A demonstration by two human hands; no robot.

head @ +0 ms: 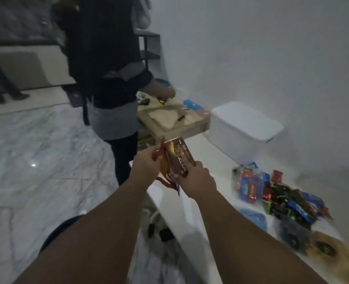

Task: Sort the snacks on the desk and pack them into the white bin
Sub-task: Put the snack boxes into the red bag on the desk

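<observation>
**Both hands holding one stack of brown snack packets above the desk's left edge**

The marble floor [36, 160] is filling the left half of the view. The white desk [200, 203] is running from the near right corner toward the far wall. A second person [108, 68] in dark clothing is standing beyond the desk's far left corner. One of their hands is reaching over a low wooden table [169, 124] that is carrying small items too blurred to identify.

The white bin [243, 130] is sitting at the desk's far end, against the wall, with its lid resting on top. The snack pile [282, 197] of blue, red, green and black wrappers is lying heaped along the desk's right edge, its far end just in front of the bin. One blue packet [255, 219] is lying flat just beside the heap, on the side toward the desk's middle. A dark object [294, 234] with what look like wheels is sitting toward the near right corner; cannot tell what it is.

The brown packets [177, 158], the front one reading "Nextar", are being held upright in the air over the desk's left edge, well apart from the heap and short of the bin. Red-edged wrappers are fanning out behind the front packet. The left hand [145, 167] is pinching the stack's left side. The right hand [196, 179] is gripping its lower right corner, one finger lying along the front face. The two hands are working close together, both clamped on the same stack
</observation>
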